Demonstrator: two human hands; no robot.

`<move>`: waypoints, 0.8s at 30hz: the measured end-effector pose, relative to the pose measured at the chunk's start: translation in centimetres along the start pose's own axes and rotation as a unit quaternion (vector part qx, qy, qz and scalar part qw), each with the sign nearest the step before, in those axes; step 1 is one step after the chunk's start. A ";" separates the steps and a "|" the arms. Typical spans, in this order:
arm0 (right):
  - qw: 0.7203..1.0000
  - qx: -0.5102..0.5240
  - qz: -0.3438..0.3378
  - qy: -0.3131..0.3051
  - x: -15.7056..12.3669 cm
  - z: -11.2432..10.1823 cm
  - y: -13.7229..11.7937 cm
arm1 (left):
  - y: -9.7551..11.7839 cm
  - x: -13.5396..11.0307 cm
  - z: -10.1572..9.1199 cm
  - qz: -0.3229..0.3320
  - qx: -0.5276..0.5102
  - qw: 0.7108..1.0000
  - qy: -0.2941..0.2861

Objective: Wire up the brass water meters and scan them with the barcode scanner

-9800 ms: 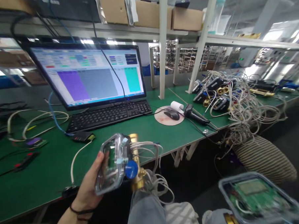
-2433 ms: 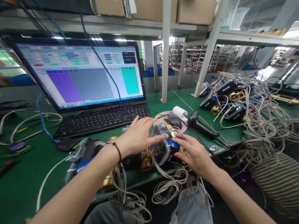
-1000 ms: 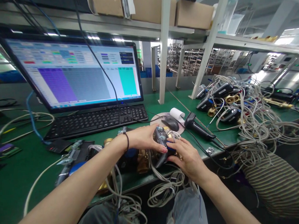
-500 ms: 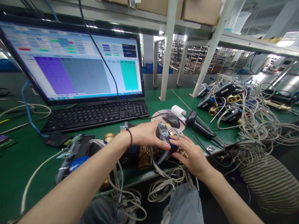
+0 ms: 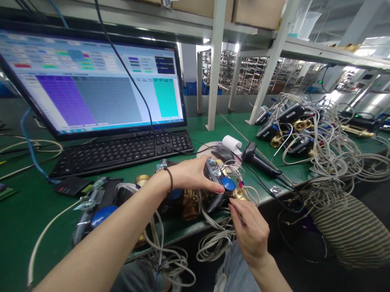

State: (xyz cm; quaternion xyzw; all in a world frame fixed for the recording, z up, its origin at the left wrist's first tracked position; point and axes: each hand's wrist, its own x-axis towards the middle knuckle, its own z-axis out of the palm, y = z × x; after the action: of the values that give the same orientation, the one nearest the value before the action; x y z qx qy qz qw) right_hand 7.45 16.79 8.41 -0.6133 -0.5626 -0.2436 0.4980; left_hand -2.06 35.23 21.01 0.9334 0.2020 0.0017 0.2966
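Note:
My left hand (image 5: 191, 174) grips a clear-cased meter with a blue cap (image 5: 220, 184) and brass fittings, resting at the front edge of the green bench (image 5: 30, 222). My right hand (image 5: 248, 227) is just below and in front of the meter, fingers pinched near its brass end and its grey wires (image 5: 215, 242); what it pinches is too small to tell. A second clear-cased meter with a blue cap (image 5: 99, 210) lies to the left beside my forearm, its cables hanging over the edge.
A monitor (image 5: 89, 81) and black keyboard (image 5: 120, 151) stand behind the meters. A mouse (image 5: 221, 153), a paper roll (image 5: 232, 144) and a barcode scanner (image 5: 258, 158) lie to the right. Farther right is a heap of meters and tangled grey cables (image 5: 317, 145). A striped cushion (image 5: 357, 233) sits below the bench.
My right hand has come off the meter's blue cap and dropped down toward me, below the bench edge. My left hand stays on the meter.

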 end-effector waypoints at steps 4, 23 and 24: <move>0.999 -0.023 0.014 0.027 -0.2 1.4 -0.6 | 0.1 -0.1 0.0 -0.004 0.020 1.000 0.003; 0.994 -0.028 0.059 0.091 1.0 2.6 -1.1 | -1.2 1.0 0.2 -0.003 0.018 1.000 0.006; 0.993 -0.033 0.059 0.096 1.0 2.7 -1.1 | -1.8 1.3 0.5 -0.007 0.018 1.000 0.012</move>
State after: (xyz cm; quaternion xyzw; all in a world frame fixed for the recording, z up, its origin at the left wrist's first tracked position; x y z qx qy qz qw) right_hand 6.01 19.46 8.63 -0.6351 -0.4667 -0.2898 0.5430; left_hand -1.46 36.82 19.48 0.9372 0.2118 0.0069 0.2769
